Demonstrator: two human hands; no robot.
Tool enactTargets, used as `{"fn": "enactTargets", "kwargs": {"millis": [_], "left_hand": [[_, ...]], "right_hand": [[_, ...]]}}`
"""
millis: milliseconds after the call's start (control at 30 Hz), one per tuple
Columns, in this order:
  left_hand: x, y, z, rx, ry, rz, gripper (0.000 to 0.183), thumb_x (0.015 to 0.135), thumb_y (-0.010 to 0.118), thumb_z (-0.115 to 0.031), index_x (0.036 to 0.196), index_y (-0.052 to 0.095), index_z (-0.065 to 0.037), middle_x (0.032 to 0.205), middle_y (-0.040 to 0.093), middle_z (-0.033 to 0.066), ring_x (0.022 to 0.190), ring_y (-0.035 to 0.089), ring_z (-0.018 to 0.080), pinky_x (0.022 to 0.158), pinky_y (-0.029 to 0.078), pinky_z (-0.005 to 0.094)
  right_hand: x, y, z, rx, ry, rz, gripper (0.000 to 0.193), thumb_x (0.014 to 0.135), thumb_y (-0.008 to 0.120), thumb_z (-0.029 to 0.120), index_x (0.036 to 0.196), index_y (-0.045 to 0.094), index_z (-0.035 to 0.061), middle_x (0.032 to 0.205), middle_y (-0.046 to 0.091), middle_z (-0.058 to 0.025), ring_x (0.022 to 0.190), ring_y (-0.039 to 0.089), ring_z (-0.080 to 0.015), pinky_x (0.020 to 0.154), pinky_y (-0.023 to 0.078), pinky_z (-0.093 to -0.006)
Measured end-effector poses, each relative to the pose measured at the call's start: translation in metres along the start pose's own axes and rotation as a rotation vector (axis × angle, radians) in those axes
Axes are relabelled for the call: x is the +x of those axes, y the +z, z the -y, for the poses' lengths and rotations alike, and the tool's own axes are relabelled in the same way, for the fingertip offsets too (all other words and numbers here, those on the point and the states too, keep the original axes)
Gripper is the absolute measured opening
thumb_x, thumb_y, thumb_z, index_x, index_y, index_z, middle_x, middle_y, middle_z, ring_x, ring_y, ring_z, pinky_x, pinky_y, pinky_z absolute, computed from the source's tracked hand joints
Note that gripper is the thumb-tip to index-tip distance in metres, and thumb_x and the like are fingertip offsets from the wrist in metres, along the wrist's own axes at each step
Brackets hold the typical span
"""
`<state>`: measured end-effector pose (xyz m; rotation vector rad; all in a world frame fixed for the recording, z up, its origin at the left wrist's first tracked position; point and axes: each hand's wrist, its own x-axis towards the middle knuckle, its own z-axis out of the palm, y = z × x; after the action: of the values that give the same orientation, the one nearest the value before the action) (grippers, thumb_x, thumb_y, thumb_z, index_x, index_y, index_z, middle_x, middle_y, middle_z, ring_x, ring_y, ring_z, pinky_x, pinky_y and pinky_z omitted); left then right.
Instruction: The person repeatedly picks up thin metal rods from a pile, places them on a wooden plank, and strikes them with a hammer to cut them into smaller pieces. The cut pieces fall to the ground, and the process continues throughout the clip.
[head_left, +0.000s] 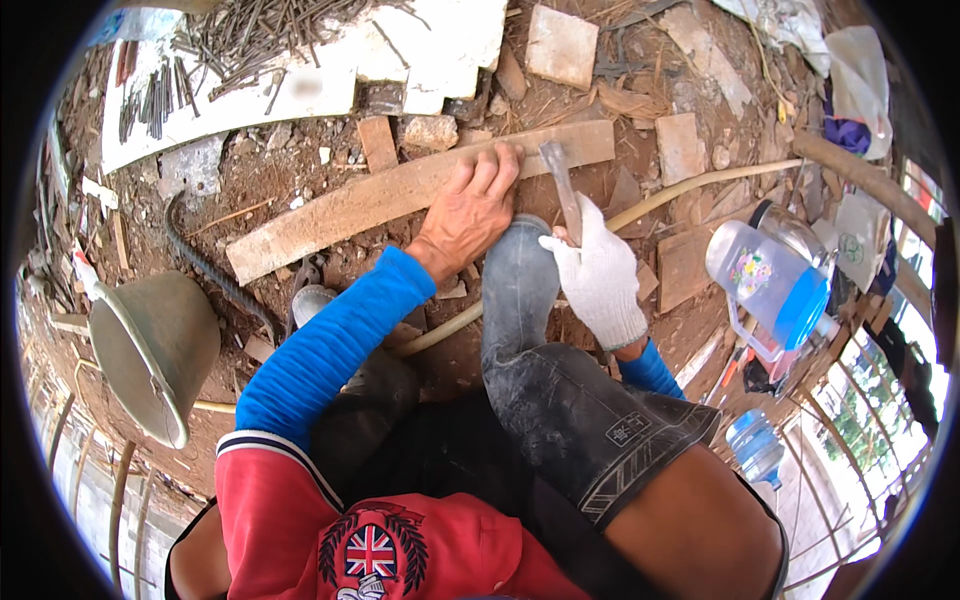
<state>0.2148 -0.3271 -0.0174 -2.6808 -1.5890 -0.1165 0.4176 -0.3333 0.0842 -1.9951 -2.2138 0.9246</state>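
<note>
A long wooden plank [350,213] lies slantwise on the dirt in front of my knees. My bare left hand [478,205] bears on its middle, fingers curled over the far edge; whatever is under the fingertips is hidden. In a white knit glove, my right hand [598,270] is closed round a metal hammer [563,180]. The hammer's head is over the plank, just right of my left fingers; I cannot tell whether it touches the wood. My booted right leg [520,290] is bent between the two hands.
A grey bucket [155,350] lies tilted at left, near a bent steel bar [222,270]. Many thin rods [250,45] lie on a white board [315,95] at the back. A plastic jug [765,280] is at right, beyond a bamboo pole [690,185]. Broken bricks and tiles litter the dirt.
</note>
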Motion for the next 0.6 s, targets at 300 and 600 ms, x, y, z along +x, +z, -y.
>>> {"fn": "enactTargets", "kwargs": {"millis": [300,600], "left_hand": [[-0.006,-0.005,-0.002,-0.047,-0.021,0.025,0.066,0.1,0.057,-0.019,0.158,0.049,0.011,0.149,0.052,0.0207,0.129,0.055,0.0314,0.111,0.047,0.0432],[-0.01,0.001,0.0,-0.125,-0.053,-0.024,0.067,0.1,0.056,-0.017,0.161,0.045,0.011,0.15,0.052,0.0212,0.132,0.054,0.0332,0.112,0.047,0.0451]], "right_hand": [[0.012,0.001,-0.002,-0.077,-0.014,0.058,0.051,0.105,0.072,0.029,0.142,0.057,-0.0028,0.094,0.077,-0.0236,0.084,0.076,-0.0433,0.07,0.06,-0.0489],[0.003,-0.005,0.005,0.161,-0.031,0.018,0.049,0.103,0.075,0.022,0.144,0.058,-0.0007,0.094,0.081,-0.0178,0.088,0.082,-0.0328,0.072,0.062,-0.042]]}}
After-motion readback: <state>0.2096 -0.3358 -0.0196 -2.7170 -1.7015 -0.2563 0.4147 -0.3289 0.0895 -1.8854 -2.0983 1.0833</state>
